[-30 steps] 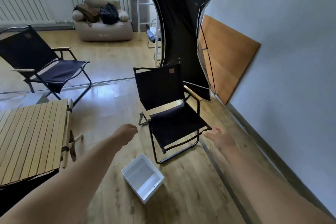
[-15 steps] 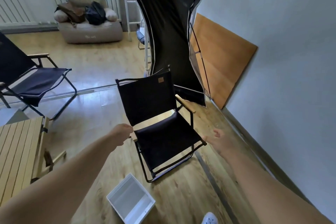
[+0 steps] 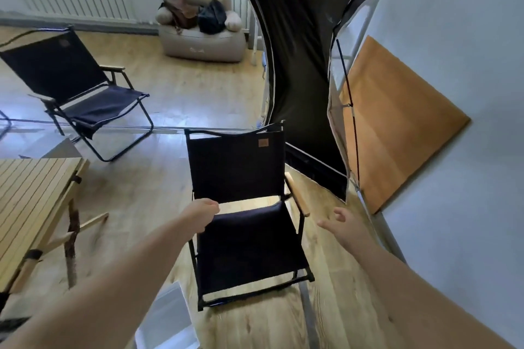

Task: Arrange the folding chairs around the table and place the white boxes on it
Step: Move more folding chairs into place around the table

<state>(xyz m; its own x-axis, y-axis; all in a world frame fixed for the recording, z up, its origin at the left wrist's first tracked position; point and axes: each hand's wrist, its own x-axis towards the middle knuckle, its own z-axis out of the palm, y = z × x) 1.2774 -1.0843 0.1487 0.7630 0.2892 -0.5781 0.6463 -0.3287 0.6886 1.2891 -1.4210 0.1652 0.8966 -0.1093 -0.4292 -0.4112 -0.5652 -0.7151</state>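
Centre floor, right of table (image 3: 34, 201): folding chair (image 3: 241, 238), open. Left hand (image 3: 202, 214), fingers curled at chair's side, grip unclear. Right hand (image 3: 344, 225), fingers spread, near wooden armrest (image 3: 297, 195) but apart, likely readying a two-handed lift toward table. White box (image 3: 167, 323): floor, beside chair.

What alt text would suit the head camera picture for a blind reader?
A person reaches both arms toward a black folding chair: the left hand is curled at its left edge, the right hand open near its wooden armrest. A wooden table and second chair stand left.
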